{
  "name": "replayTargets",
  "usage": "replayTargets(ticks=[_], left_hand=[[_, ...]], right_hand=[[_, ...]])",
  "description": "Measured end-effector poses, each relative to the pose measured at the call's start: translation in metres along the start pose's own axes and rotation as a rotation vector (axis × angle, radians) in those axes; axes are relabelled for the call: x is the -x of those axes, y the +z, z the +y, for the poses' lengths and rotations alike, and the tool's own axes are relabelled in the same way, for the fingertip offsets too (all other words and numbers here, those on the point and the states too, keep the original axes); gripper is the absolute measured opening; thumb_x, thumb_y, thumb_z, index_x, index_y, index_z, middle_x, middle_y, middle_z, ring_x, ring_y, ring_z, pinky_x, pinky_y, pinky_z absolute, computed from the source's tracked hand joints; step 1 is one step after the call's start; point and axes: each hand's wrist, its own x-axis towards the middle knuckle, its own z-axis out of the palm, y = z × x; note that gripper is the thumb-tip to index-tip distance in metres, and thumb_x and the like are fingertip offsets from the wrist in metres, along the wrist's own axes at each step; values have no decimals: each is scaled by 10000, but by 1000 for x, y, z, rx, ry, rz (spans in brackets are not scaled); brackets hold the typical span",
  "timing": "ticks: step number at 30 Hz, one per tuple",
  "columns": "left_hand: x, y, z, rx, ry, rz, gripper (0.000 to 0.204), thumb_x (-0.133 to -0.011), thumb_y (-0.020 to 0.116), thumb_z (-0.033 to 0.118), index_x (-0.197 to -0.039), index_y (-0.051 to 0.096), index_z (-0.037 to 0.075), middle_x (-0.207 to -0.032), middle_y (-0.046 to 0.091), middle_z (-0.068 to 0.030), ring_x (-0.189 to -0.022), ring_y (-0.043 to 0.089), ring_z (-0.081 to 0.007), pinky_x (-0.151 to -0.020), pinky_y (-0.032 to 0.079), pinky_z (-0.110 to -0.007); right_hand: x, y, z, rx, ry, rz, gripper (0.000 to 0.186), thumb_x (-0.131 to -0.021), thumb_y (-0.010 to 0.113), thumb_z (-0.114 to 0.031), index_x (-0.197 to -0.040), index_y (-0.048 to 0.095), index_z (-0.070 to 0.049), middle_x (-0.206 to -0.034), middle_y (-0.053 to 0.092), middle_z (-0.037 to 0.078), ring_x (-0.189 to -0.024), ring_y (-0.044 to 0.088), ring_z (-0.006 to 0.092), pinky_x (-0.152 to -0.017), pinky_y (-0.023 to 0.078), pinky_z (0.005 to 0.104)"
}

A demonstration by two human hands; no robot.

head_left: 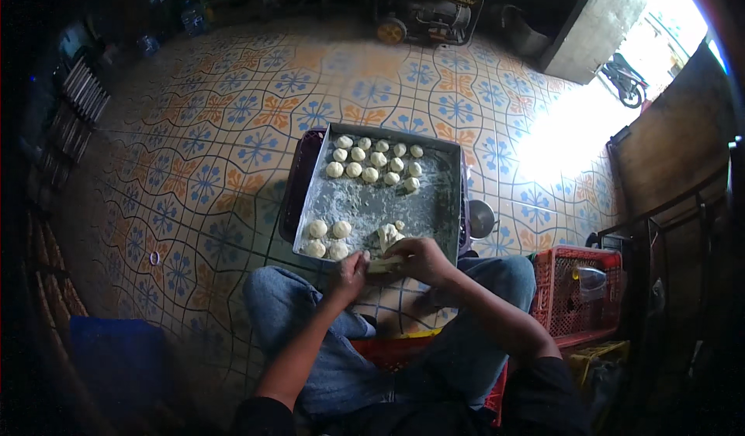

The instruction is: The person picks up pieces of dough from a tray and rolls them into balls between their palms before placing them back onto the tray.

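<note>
"What's at the left?"
"Four dough balls [341, 230] in the tray's [357, 203] near corner, then the left hand [346, 278], clenched on a pale dough strip [381, 266] (its ends are hidden)."
"And onward?"
"The strip lies by the tray's near edge, a dough lump [389, 237] just beyond; the right hand [423, 261] grips its other end. Farther right, a red crate [552, 304]."

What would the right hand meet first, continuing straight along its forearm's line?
Probably the irregular dough lump in the grey tray, just beyond the right hand; the hand's height is unclear.
</note>
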Motion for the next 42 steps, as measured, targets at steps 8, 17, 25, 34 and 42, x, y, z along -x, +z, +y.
replayTargets(ticks=[8,17,25,34,42], left_hand=[[-5,13,46,491,-117,-48,216,-1065,589,264,-1053,676,66,-796,555,36,-736,482,-11,-697,446,-218],[-14,19,56,-103,179,-29,261,-830,749,61,-1086,710,24,-926,708,-186,-870,714,-354,-778,564,-420],[-14,10,46,3,62,19,170,-865,794,126,-997,757,25,-862,738,-153,-749,728,-252,-675,561,-357],[-30,40,26,72,75,63,135,-887,776,132,-978,769,31,-836,741,-153,-732,719,-242,-677,552,-357],[-25,19,36,84,96,189,131,-910,760,125,-997,767,29,-919,761,-121,-781,730,-208,-721,570,-329]], right_hand=[[8,-23,16,-407,205,232,333,-900,744,-34,-1226,683,-11,-1122,698,55,-985,662,154,-848,552,303],[-1,34,27,-641,596,120,418,-1045,566,-450,-1050,691,-51,-813,623,-14,-692,566,73,-565,441,248],[-3,36,67,-78,489,289,367,-916,770,-333,-958,775,32,-790,752,101,-707,670,148,-696,544,346],[21,-7,182,316,759,774,411,-854,795,-463,-880,804,-53,-746,748,120,-661,720,237,-661,558,380],[21,-18,184,257,907,857,450,-840,797,-494,-957,799,-60,-864,758,165,-813,735,313,-778,553,400]])
